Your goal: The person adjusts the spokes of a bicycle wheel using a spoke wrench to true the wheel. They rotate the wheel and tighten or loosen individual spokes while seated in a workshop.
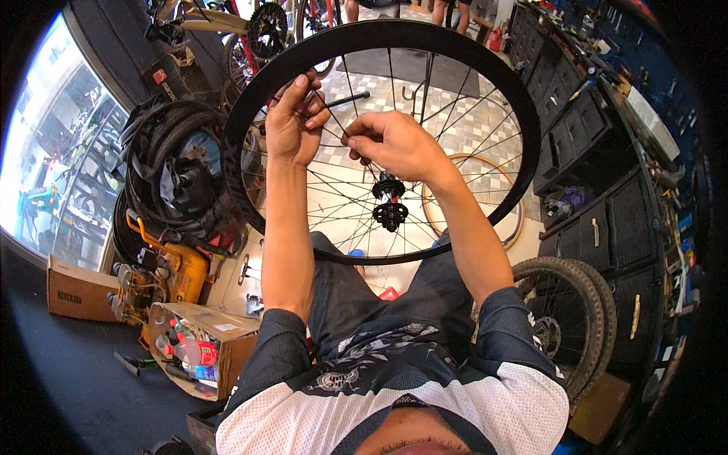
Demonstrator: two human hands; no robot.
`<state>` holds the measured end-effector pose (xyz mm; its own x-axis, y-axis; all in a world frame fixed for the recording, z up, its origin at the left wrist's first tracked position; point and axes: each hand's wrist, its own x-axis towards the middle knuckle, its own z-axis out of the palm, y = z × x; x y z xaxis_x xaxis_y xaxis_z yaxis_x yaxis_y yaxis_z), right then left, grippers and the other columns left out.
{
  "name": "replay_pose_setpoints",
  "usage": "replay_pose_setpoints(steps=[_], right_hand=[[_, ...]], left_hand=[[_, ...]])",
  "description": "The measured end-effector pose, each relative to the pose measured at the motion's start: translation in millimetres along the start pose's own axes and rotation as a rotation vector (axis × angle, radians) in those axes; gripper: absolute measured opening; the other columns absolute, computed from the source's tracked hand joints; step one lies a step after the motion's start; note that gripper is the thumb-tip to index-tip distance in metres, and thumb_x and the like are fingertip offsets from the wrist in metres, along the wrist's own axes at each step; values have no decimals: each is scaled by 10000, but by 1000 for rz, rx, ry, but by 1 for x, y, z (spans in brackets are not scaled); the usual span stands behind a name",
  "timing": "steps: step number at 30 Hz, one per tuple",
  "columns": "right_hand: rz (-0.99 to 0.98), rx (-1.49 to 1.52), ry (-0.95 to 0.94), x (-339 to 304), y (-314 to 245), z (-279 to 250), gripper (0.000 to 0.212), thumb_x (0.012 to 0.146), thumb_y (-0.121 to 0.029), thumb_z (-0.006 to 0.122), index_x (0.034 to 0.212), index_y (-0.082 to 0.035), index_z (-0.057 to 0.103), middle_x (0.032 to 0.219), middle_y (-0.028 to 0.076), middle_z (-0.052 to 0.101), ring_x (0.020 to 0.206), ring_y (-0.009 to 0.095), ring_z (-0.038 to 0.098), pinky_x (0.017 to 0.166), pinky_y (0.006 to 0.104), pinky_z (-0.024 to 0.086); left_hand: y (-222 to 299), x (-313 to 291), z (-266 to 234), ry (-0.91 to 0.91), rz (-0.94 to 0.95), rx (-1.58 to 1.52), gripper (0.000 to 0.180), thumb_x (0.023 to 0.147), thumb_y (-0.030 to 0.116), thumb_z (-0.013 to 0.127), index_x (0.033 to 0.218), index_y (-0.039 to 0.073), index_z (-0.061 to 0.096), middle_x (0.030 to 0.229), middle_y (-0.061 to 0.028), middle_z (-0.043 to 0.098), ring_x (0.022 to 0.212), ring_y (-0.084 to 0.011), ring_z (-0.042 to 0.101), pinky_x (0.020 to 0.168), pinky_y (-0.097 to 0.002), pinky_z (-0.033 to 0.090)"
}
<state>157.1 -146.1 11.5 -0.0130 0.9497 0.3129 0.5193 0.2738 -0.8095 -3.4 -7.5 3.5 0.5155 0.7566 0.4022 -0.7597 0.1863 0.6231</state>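
Note:
In front of me stands a bicycle wheel (387,33) with a deep black rim, thin dark spokes and a black hub (389,203) in its lower middle. My left hand (296,121) is closed beside the inner edge of the rim at the upper left, thumb raised and fingers curled; what lies between its fingertips is hidden. Inside the wheel, my right hand (394,144) pinches a thin black spoke (334,116) between thumb and forefinger. That spoke slants up from the right fingertips toward the left hand.
Tires (163,144) hang in a pile at the left, above a yellow machine (182,273) and an open cardboard box (235,334) with bottles. Black drawer cabinets (588,235) line the right side. Knobby-tired wheels (588,318) stand by my right elbow. Other people's legs show at the far end.

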Motion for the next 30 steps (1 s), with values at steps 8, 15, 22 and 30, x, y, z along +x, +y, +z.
replay_pose_setpoints(steps=[8, 15, 22, 30], right_hand=[[13, -280, 166, -22, -2, 5, 186, 931, -137, 719, 1046, -6, 656, 790, 76, 703, 729, 171, 668, 693, 359, 525], [75, -71, 547, -56, -3, -7, 217, 935, -244, 726, 1044, -57, 707, 571, 16, 488, 530, 125, 470, 541, 306, 395], [-91, -454, 723, -31, 16, 2, 244, 952, -250, 737, 1044, -26, 713, 798, 138, 716, 769, 313, 728, 718, 414, 556], [17, -129, 461, -46, 17, -4, 198, 1024, -165, 613, 1169, -36, 575, 834, 190, 746, 786, 384, 754, 707, 452, 574]], left_hand=[[-6, 0, -3, -26, 10, -16, 229, 1017, 221, 706, 1147, 33, 703, 997, -36, 682, 736, -98, 478, 572, -215, 378], [-12, -7, -3, 28, 67, 102, 295, 999, 168, 724, 1251, 21, 683, 1003, -56, 710, 805, -115, 566, 667, -270, 453], [-57, -50, 21, 190, 272, 497, 602, 1006, 63, 697, 1503, -37, 373, 1209, -135, 625, 1097, -201, 635, 995, -362, 525], [-72, -85, 60, 421, 659, 1229, 962, 913, 65, 761, 1640, -40, 140, 1527, -262, 361, 1491, -403, 336, 1251, -508, 265]])
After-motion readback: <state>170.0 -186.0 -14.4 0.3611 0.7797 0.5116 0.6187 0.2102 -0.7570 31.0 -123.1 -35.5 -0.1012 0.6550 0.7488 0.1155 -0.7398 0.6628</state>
